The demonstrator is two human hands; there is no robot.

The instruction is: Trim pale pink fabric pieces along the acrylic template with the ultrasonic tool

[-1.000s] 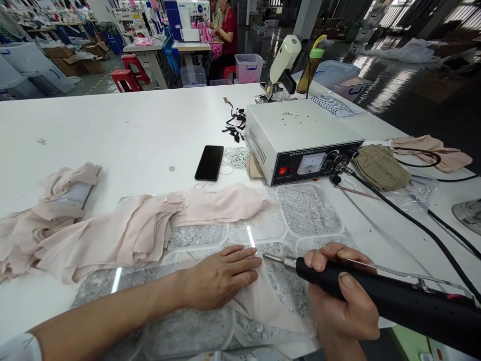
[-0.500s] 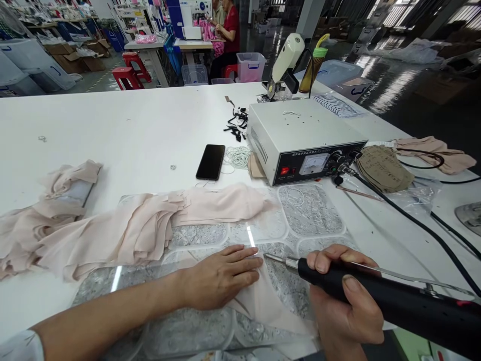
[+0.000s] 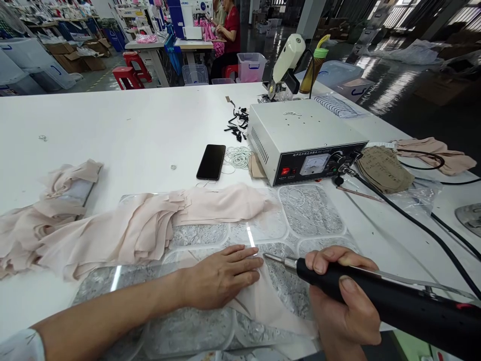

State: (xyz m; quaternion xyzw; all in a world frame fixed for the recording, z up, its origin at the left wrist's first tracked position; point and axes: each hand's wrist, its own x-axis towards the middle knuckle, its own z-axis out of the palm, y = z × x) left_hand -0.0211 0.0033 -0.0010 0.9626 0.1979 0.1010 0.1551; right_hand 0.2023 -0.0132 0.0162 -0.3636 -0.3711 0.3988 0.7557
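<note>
One bin (image 3: 251, 67) looks pinkish inside; left hand (image 3: 222, 278) lies flat on cloth (image 3: 271, 306), right hand (image 3: 352, 312) grips tool (image 3: 409, 306).

Floor (image 3: 394, 85) dark and glossy at upper right, streaked with reflected light. Bright slatted windows (image 3: 466, 17), top right corner. Pale pillar (image 3: 310, 22) at top, right of centre. White table (image 3: 112, 135) spans mid-frame. Upper left: two red stools (image 3: 128, 78), cardboard boxes (image 3: 77, 60). Top centre: seated person in red (image 3: 233, 32) at a sewing machine (image 3: 192, 33).
</note>
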